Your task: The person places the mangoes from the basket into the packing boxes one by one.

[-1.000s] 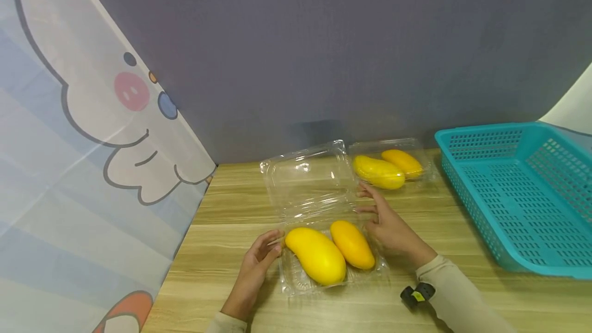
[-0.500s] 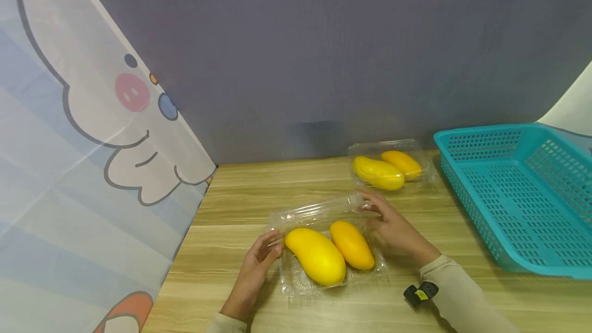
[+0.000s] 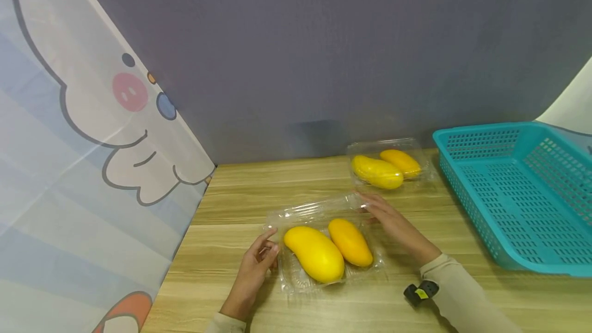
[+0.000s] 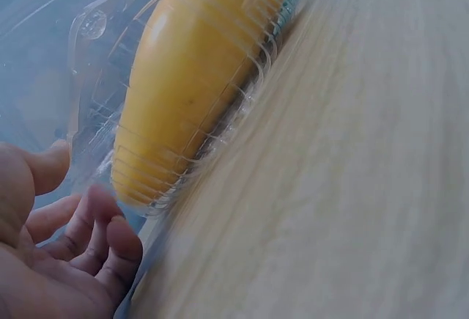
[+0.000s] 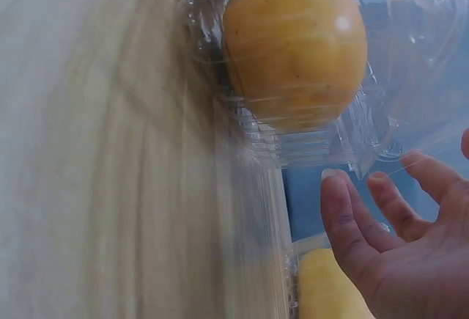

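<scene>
A clear plastic clamshell box (image 3: 296, 284) sits on the wooden tabletop, holding a larger yellow mango (image 3: 316, 254) and a smaller orange-yellow mango (image 3: 350, 243). Its transparent lid (image 3: 319, 209) is raised from the back; its exact angle is hard to tell. Beside the box's left edge is my left hand (image 3: 255, 266), fingers loosely bent, with one fingertip at the lid's edge in the left wrist view. My right hand (image 3: 390, 222) is at the lid's right back corner. Its fingers are spread and slightly bent along the plastic in the right wrist view.
Another clear clamshell box (image 3: 418, 144) with two mangoes (image 3: 378, 172) stands behind, near the grey wall. A turquoise perforated basket (image 3: 504, 258) is on the right. A cartoon-printed cloth (image 3: 92, 194) hangs on the left.
The lid, which stood back behind the box, has swung forward. My right hand has shifted slightly, its fingers now closer together. My left hand's index finger has lifted a little.
</scene>
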A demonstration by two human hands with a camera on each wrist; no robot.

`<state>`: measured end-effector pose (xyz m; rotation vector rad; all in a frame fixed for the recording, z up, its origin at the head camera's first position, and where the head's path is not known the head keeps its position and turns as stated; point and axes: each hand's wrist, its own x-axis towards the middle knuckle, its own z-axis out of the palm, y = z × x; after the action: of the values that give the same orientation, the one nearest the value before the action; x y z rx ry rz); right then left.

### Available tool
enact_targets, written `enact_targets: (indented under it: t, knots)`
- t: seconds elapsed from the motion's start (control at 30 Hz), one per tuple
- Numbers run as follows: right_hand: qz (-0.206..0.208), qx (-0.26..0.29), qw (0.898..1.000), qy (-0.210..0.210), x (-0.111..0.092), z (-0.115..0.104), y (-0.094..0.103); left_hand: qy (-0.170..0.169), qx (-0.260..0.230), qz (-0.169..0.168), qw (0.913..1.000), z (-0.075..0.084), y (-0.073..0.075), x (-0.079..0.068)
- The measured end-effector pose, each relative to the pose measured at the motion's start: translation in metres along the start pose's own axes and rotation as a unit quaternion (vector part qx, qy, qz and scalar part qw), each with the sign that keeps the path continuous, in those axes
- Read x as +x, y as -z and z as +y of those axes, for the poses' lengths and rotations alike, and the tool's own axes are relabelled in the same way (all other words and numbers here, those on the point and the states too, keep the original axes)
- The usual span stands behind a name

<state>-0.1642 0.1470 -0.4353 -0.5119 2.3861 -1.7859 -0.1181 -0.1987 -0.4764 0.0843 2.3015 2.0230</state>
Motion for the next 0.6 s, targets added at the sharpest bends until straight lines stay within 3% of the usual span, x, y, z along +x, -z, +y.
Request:
enact_targets:
  t: [0.3,0.43,0.6]
  knots:
    - [0.007,-0.003,1.0,-0.014,-0.0014,-0.0016,-0.0016,0.034,-0.03,-0.023,0.9987,0.0012,0.0032,-0.0009]
    - [0.02,-0.034,0.999,-0.013,-0.0019,-0.0031,-0.0014,0.028,-0.063,-0.045,0.9966,0.0034,0.0044,-0.0026]
    - [0.038,-0.105,0.994,-0.012,-0.0026,-0.0068,-0.0006,0.011,-0.07,-0.061,0.9956,0.0054,0.0039,-0.0032]
